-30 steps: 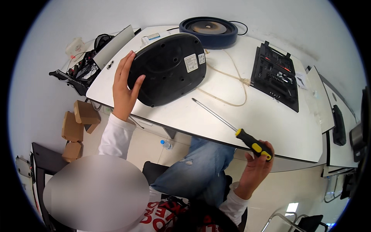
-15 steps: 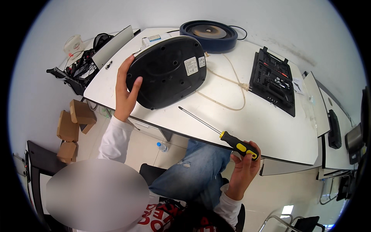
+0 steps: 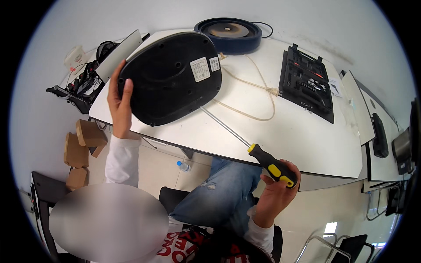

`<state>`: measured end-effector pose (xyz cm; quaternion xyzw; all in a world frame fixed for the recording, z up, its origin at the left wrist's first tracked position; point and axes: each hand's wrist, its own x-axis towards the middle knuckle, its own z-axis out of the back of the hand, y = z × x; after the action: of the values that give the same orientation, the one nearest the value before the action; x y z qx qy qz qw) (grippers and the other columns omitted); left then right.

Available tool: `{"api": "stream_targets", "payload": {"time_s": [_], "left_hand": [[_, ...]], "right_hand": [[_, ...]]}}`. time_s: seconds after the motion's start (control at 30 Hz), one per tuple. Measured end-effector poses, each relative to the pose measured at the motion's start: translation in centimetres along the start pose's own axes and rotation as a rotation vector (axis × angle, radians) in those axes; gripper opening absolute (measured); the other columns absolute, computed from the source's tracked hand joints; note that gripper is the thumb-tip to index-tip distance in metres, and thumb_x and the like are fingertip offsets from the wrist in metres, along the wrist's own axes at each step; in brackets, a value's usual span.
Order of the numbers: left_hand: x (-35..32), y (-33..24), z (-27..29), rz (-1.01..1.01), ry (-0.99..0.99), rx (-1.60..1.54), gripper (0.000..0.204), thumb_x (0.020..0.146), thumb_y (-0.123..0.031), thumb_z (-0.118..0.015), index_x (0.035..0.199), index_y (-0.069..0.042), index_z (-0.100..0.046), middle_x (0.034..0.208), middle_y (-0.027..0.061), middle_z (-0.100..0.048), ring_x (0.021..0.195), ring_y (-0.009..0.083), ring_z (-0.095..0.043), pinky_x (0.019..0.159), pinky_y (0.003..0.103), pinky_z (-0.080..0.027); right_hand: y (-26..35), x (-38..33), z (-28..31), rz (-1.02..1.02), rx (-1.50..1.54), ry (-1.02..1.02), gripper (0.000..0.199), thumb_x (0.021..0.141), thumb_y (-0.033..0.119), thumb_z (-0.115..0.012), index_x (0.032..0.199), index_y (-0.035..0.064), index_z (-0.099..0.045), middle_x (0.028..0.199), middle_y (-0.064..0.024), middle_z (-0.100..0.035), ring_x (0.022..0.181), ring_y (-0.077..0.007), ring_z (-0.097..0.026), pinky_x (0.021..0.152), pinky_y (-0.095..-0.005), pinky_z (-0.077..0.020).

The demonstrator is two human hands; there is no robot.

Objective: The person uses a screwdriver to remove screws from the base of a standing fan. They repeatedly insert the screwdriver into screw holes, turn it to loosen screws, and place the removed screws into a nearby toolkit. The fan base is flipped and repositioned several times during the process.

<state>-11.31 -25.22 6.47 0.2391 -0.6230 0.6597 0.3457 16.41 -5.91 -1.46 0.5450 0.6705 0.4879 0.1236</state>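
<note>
My left hand (image 3: 119,103) grips the left side of an upturned electric appliance with a rounded black base (image 3: 153,94), thumb on the underside and fingers round the edge. Several recessed screw holes and two white labels show on that underside. My right hand (image 3: 280,188) is closed round the black and yellow handle of a long screwdriver (image 3: 228,129). Its shaft points up and left, and the tip meets the base's lower edge close to a hole; whether it sits in the hole I cannot tell. A beige power cord (image 3: 250,115) loops out beside the base.
An open black tool case (image 3: 307,83) lies on the white table (image 3: 307,144) at the right. At the back stands a round dark blue unit (image 3: 228,37). Cables and a white panel (image 3: 118,57) are at the left. Cardboard boxes (image 3: 76,149) and a bottle (image 3: 183,166) stand on the floor.
The appliance has shifted left and its underside has turned slightly. The screwdriver tip, apart from the base before, now reaches its lower edge; my right hand has moved slightly.
</note>
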Motion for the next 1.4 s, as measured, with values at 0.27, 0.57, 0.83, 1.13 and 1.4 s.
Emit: {"api": "stream_targets", "payload": {"time_s": [0.27, 0.57, 0.83, 1.13, 1.4], "left_hand": [[0.6, -0.4, 1.7, 0.056, -0.071, -0.085, 0.043, 0.093, -0.02, -0.053, 0.133, -0.006, -0.046, 0.129, 0.0089, -0.052, 0.116, 0.0155, -0.049, 0.103, 0.027, -0.033], [1.0, 0.1, 2.2, 0.042, -0.067, -0.111, 0.044, 0.093, -0.016, -0.054, 0.133, -0.002, -0.044, 0.134, 0.0103, -0.047, 0.12, 0.0161, -0.046, 0.103, 0.027, -0.032], [0.4, -0.2, 2.1, 0.033, -0.05, -0.07, 0.043, 0.093, -0.014, -0.052, 0.133, -0.001, -0.044, 0.136, 0.0119, -0.044, 0.123, 0.018, -0.043, 0.104, 0.028, -0.03], [0.0, -0.4, 1.6, 0.041, -0.032, -0.07, 0.043, 0.093, -0.014, -0.052, 0.133, -0.001, -0.044, 0.136, 0.0113, -0.045, 0.124, 0.0179, -0.042, 0.104, 0.028, -0.029], [-0.5, -0.2, 1.7, 0.022, -0.04, -0.019, 0.043, 0.093, -0.014, -0.052, 0.133, -0.001, -0.043, 0.136, 0.0113, -0.045, 0.125, 0.0186, -0.042, 0.105, 0.028, -0.029]], "right_hand": [[-0.1, 0.3, -5.8, 0.282, -0.093, 0.17, 0.046, 0.082, 0.031, -0.069, 0.112, 0.0013, -0.051, 0.109, -0.0164, -0.049, 0.096, -0.0283, -0.061, 0.081, -0.032, -0.0524], [-0.3, 1.5, -9.1, 0.446, -0.154, 0.23, 0.043, 0.078, 0.018, -0.072, 0.114, 0.0026, -0.053, 0.109, -0.0162, -0.047, 0.097, -0.0288, -0.061, 0.08, -0.031, -0.0546], [0.7, 1.2, -9.1, 0.533, -0.326, 0.314, 0.046, 0.075, 0.02, -0.076, 0.113, 0.0042, -0.054, 0.11, -0.0141, -0.047, 0.097, -0.0252, -0.058, 0.073, -0.0272, -0.0558], [3.1, 1.5, -10.8, 0.619, -0.438, 0.37, 0.049, 0.072, 0.018, -0.079, 0.113, 0.0038, -0.055, 0.11, -0.014, -0.047, 0.094, -0.0232, -0.059, 0.07, -0.025, -0.0561], [3.2, 1.6, -10.8, 0.64, -0.441, 0.354, 0.051, 0.07, 0.022, -0.079, 0.112, 0.0042, -0.057, 0.108, -0.0134, -0.049, 0.091, -0.0216, -0.058, 0.067, -0.0241, -0.0538]]}}
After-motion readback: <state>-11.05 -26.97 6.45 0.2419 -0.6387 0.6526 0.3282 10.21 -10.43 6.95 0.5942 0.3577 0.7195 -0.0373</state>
